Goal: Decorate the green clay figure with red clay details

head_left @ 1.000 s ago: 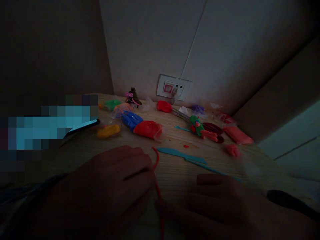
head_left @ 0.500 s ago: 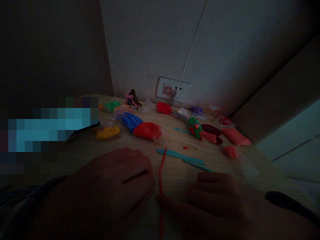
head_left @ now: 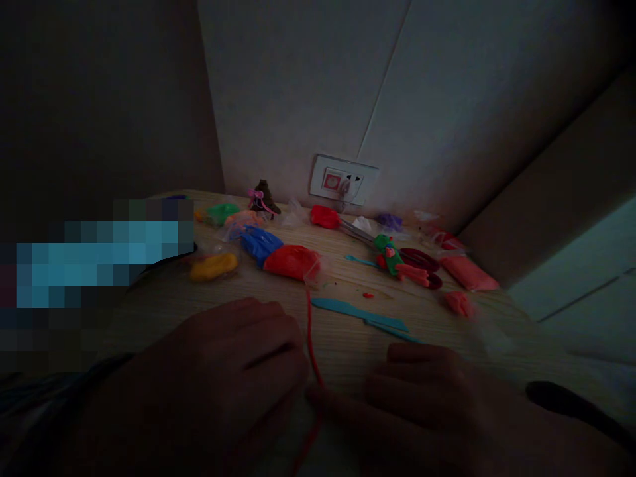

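Touching thin, curved red strand (head_left: 310, 331) | right hand (head_left: 422, 404) | left hand (head_left: 238, 371) beside

Thin red strand (head_left: 310, 331), gently curved, lengthwise on the wooden tabletop (head_left: 268, 289) between the hands (head_left: 238, 371).

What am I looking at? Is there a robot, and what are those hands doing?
No robot here! These are a person's two bare hands, seen by one camera worn on that person's head, looking forward and down. It's quite dark. A finger of the right hand touches a thin, soft red strand; the left hand is just beside it. I can't tell whether either hand is gripping anything. On the pale wooden table lie a flat blue knife-shaped tool, a yellow lump in clear plastic and a small green figure with red parts.
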A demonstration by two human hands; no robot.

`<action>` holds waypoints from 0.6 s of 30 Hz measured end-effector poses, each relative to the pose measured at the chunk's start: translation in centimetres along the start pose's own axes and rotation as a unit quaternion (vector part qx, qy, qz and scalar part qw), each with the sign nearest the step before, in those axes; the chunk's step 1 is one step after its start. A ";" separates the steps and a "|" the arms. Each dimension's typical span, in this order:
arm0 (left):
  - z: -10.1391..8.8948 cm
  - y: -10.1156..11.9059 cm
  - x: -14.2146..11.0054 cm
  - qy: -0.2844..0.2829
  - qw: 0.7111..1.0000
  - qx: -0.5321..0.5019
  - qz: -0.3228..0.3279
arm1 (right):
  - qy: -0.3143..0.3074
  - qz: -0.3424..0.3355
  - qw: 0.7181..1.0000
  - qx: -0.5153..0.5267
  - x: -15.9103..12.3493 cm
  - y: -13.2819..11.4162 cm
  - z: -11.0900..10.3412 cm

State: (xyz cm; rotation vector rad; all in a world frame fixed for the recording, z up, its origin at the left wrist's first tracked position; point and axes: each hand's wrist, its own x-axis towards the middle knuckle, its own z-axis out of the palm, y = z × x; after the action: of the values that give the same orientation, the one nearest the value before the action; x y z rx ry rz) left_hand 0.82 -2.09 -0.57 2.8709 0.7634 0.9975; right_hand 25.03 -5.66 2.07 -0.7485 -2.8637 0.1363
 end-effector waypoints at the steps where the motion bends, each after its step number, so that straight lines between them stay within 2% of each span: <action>1: 0.0 0.1 0.1 0.013 1.000 -0.009 -0.001 | 0.008 -0.006 1.000 -0.004 0.0 0.0 0.0; 5: 0.0 0.2 0.3 0.031 0.999 -0.010 0.000 | 0.037 -0.009 0.999 -0.020 -0.1 0.4 -0.1; 9: -0.1 0.0 0.4 0.021 1.000 0.003 0.009 | 0.005 -0.002 1.000 -0.003 0.0 0.6 -0.1; 13: -0.1 -0.2 0.4 0.024 0.999 0.011 0.025 | 0.024 0.000 1.000 -0.005 0.1 0.5 0.1; 18: 0.0 0.0 0.2 0.023 0.999 0.018 0.014 | -0.002 -0.001 1.000 -0.003 0.1 0.4 -0.1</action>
State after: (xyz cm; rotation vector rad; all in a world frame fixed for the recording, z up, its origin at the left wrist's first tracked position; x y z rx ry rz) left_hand 0.96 -2.01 -0.41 2.9064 0.7544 1.0678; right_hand 25.14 -5.24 2.15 -0.7480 -2.8688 0.1299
